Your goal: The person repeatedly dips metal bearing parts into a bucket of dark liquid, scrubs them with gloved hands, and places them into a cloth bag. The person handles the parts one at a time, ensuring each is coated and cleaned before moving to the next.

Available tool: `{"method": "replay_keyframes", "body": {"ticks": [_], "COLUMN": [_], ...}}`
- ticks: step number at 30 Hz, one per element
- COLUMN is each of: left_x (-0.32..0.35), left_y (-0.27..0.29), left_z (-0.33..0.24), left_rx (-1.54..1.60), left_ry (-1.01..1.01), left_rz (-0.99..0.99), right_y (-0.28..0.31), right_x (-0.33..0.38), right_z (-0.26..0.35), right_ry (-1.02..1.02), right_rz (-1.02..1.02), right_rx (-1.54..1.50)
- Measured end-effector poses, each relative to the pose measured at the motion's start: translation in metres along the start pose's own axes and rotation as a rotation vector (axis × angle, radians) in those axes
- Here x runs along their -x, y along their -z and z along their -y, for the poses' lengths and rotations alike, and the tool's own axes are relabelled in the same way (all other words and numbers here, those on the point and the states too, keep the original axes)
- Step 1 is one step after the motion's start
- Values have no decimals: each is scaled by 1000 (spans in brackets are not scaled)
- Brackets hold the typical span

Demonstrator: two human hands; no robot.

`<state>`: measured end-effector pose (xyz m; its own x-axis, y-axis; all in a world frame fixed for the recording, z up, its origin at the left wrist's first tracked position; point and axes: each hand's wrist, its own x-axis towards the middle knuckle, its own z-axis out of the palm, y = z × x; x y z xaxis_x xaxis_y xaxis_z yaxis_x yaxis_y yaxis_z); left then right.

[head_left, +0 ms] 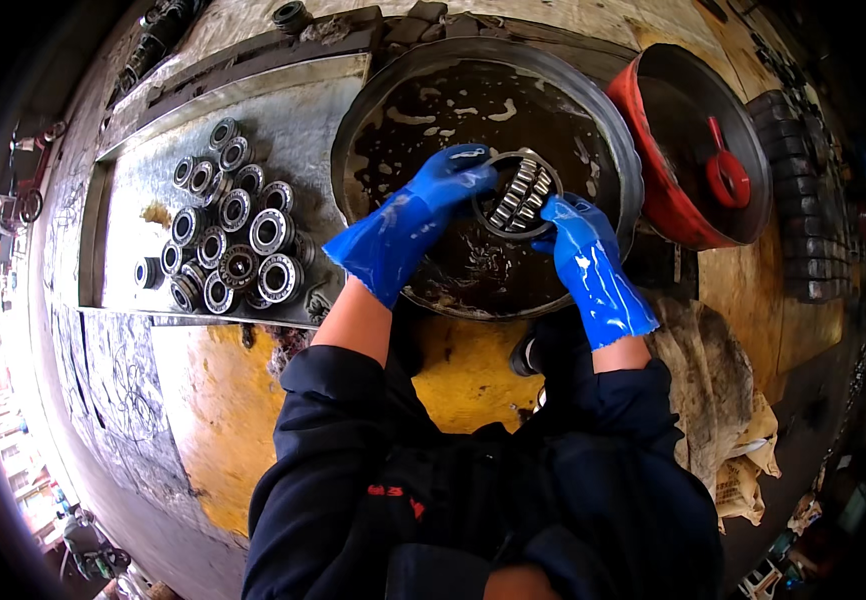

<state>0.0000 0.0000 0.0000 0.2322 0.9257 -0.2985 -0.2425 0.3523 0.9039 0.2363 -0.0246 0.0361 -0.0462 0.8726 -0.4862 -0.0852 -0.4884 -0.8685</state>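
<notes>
Left hand (453,178) grips one edge of a roller bearing (521,195), right hand (581,228) the other; fingers behind it are hidden. It's over the basin (629,165), whose murky liquid (473,90) conceals the bottom. Left, bearings (238,265) overlap on a metal tray (318,110), the lower ones partly covered; right, a red ladle (725,178) sits in a red-sided tub (653,180).

Right: a red tub (653,170), dark inside, with a red handled scoop (727,178) lying in it. Farther right, as I see it, black blocks (803,205) form a close row. Nearer me, a stained, crumpled cloth (703,375) lies just beside crumpled brown sacks (748,465). Left foreground: worn yellow flooring (228,400), scuffed along its edge. Rear left: a dark timber (253,68), set at a slant.
</notes>
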Motion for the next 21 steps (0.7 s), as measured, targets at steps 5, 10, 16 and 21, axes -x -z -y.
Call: {"method": "replay_keyframes", "body": {"ticks": [5,10,16,21], "left_x": [6,4,11,10], "left_y": [-28,-22,-20,-15], "left_z": [6,-2,-4,-7], "left_rx": [-833,-1377,-1328,-991], "left_ry": [-226,-22,-148,-186], "left_rz": [-167,-248,-270,-164], "right_y": [-1,-6,-8,-8], "right_x": [1,0,1,9], "right_z": [-1,-10,-12,-3], "right_ry": [94,-2,35,62], "right_rz": [70,146,147,95], "right_rx": [69,235,234,332]}}
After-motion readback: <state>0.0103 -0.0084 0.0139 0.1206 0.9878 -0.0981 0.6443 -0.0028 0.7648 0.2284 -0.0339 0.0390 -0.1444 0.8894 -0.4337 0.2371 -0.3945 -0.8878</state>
